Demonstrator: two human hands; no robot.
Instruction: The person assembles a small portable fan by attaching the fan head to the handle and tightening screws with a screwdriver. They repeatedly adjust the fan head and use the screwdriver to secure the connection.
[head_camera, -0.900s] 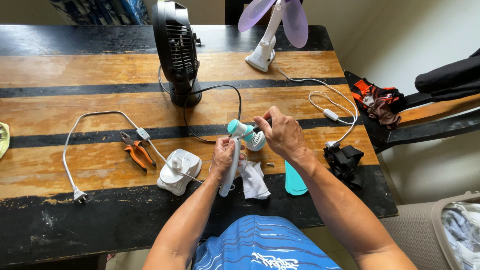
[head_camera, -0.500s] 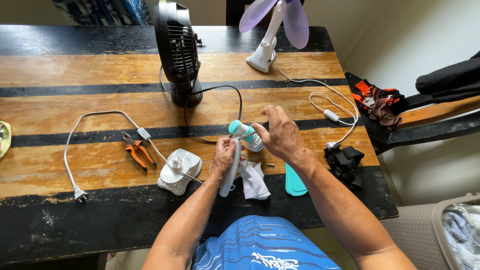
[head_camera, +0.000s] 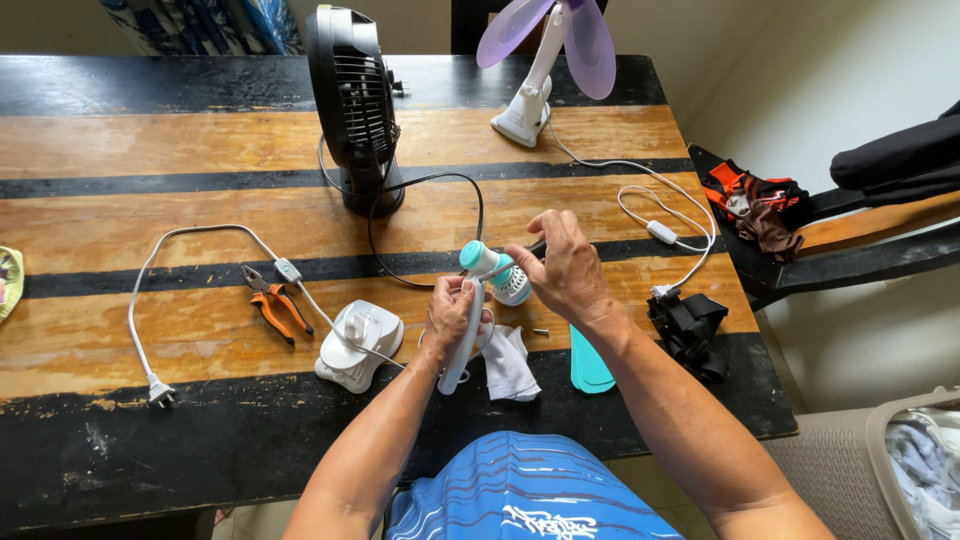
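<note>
The left hand (head_camera: 452, 312) has its fingers wrapped tight round the white stem (head_camera: 462, 335) of a small fan, held upright above the worktop (head_camera: 150, 350), with a white cloth (head_camera: 508, 362) just right of them. At the stem's top the teal motor head (head_camera: 483, 259) meets a dark screwdriver (head_camera: 522, 255) pinched in the right hand (head_camera: 568, 270), fingers pressed together on it. Beyond the fingers stands a black fan (head_camera: 352, 100); orange pliers (head_camera: 272, 303) lie well to their left.
</note>
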